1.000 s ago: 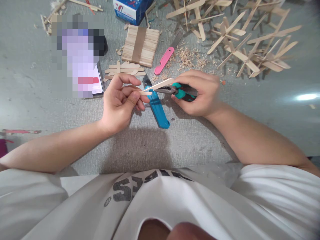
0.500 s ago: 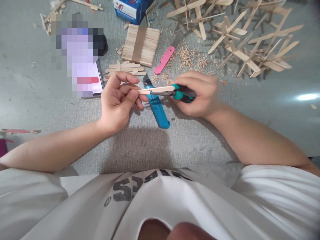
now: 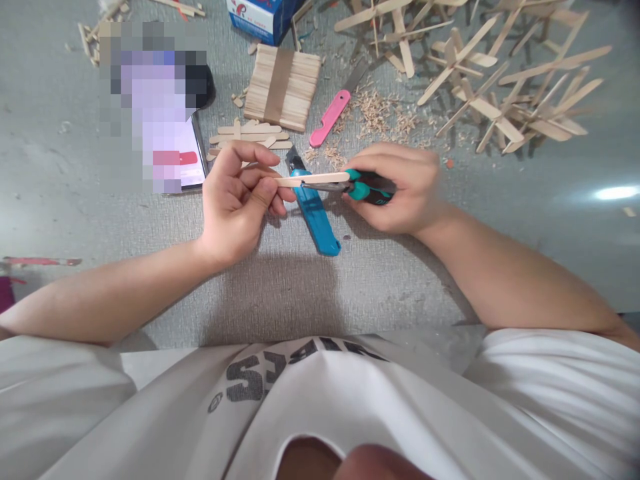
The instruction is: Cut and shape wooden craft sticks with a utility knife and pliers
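Note:
Between thumb and fingers my left hand [image 3: 243, 200] pinches one end of a wooden craft stick [image 3: 325, 178], which points right. My right hand [image 3: 400, 187] is wrapped round pliers [image 3: 357, 185] with teal and black handles. Their narrow metal jaws reach left along the stick's lower edge and touch it near its middle; whether the tips grip the wood I cannot tell. Under the stick a blue utility knife [image 3: 320, 223] lies on the table, its dark tip pointing up and left. A pink-handled knife [image 3: 330, 119] lies farther back, beside wood shavings [image 3: 380, 113].
A banded bundle of craft sticks [image 3: 295, 87] lies behind my hands, with loose sticks [image 3: 250, 138] in front of it. A phone [image 3: 193, 157], partly blurred out, is at left. A blue box [image 3: 260, 20] stands at the back. Several crossed-stick assemblies [image 3: 480, 103] spread across the back right.
My right hand and the pliers have shifted very slightly to the right. My left hand keeps its pinch on the stick, almost unmoved.

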A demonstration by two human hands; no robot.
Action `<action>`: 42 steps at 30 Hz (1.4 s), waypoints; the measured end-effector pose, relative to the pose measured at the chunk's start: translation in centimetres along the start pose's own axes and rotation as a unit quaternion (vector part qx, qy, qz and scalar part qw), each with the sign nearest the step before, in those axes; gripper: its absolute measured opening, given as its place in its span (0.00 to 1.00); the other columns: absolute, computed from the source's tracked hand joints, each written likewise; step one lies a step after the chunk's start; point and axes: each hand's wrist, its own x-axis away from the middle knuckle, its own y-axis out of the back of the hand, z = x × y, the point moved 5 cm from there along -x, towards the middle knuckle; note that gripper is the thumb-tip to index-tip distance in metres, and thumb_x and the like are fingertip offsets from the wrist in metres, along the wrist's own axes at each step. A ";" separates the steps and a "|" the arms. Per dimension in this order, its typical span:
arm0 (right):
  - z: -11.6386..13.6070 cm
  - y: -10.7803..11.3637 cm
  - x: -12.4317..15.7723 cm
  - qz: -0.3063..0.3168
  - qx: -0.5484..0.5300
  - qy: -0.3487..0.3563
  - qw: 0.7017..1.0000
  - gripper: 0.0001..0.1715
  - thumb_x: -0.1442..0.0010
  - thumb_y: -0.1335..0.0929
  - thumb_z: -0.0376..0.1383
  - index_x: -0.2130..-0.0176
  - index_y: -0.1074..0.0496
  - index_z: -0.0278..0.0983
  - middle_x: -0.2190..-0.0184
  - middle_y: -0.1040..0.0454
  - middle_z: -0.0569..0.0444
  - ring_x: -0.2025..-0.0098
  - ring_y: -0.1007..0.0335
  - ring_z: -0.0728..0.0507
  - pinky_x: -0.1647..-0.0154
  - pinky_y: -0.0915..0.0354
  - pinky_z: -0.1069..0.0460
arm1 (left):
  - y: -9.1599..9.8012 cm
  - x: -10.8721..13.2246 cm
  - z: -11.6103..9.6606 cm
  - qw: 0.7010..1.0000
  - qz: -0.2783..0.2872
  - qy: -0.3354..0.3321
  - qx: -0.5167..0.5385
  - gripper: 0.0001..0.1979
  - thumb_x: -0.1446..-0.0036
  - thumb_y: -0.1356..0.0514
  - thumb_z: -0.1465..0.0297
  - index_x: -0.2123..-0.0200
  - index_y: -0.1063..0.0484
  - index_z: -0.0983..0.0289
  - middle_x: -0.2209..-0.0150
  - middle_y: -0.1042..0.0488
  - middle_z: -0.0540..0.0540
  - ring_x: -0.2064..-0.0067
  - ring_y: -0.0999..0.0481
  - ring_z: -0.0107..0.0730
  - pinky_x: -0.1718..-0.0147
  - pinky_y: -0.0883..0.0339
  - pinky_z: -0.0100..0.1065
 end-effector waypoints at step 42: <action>0.8 0.2 -0.5 0.035 0.076 0.025 0.996 0.16 0.30 0.28 0.56 0.54 0.21 0.48 0.65 0.22 0.51 0.65 0.26 0.37 0.66 0.30 0.40 | 0.2 0.2 -0.7 1.000 -0.007 0.010 -0.014 0.14 0.28 0.32 0.54 0.54 0.26 0.58 0.68 0.19 0.50 0.72 0.18 0.29 0.74 0.22 0.32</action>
